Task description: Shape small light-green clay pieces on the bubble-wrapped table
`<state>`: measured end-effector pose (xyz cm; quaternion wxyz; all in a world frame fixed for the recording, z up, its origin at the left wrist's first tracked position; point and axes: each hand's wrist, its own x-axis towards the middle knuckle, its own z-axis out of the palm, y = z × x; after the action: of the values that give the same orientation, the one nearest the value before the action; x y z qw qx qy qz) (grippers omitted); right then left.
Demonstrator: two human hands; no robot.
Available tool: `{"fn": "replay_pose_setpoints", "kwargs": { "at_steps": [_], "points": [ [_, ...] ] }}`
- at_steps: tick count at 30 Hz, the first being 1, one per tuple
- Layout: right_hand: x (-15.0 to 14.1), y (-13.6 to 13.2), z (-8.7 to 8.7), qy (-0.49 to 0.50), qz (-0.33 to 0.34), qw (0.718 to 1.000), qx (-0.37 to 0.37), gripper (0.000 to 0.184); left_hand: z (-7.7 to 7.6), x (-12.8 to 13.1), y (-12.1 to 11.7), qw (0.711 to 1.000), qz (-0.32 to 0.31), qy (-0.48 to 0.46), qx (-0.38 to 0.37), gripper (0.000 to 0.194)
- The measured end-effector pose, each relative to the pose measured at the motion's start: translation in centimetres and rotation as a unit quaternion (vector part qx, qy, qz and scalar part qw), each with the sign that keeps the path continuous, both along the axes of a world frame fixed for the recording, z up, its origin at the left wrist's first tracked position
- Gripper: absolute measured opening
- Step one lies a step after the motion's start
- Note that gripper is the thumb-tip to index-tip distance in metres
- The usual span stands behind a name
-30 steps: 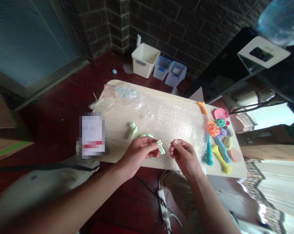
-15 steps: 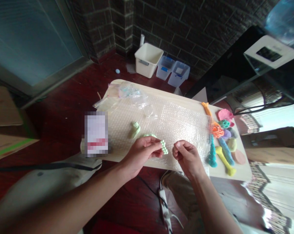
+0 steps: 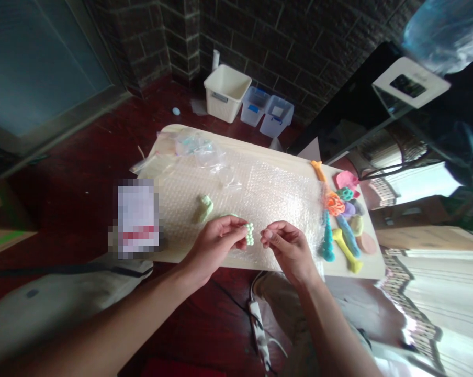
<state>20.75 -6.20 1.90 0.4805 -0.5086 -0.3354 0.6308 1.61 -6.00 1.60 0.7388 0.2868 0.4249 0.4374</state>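
My left hand (image 3: 215, 241) pinches a small pale green beaded clay piece (image 3: 249, 234) over the near edge of a light wooden table (image 3: 181, 255). My right hand (image 3: 286, 246) is beside it, fingers curled together in a pinch; what they hold, if anything, is too small to make out. Both hands hover over a sheet of bubble wrap (image 3: 260, 193) spread on the table. A pale green clay lump (image 3: 203, 207) lies on the wrap to the left of my hands.
Several coloured clay shapes (image 3: 344, 220) lie at the table's right end. Clear plastic bags (image 3: 199, 149) sit at the far left. A blurred card (image 3: 137, 217) stands at the left edge. A white bin (image 3: 226, 91) and two clear boxes (image 3: 266, 110) stand on the floor. A power strip (image 3: 258, 330) lies below.
The view has shifted a little. My right hand has moved closer to the green beaded piece in my left hand.
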Motion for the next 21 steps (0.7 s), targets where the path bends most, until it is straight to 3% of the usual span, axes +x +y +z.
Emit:
{"fn": "replay_pose_setpoints", "kwargs": {
  "at_steps": [6,21],
  "points": [
    [-0.18,-0.48,-0.28,-0.035,0.0,0.999,0.034,0.02,-0.01,0.3,-0.07,0.999,0.0,0.017,0.033,0.033],
    [-0.57,-0.87,-0.37,-0.041,0.02,0.999,0.019,0.018,0.28,0.38,-0.11,0.998,-0.018,0.024,0.054,0.032]
  ]
}}
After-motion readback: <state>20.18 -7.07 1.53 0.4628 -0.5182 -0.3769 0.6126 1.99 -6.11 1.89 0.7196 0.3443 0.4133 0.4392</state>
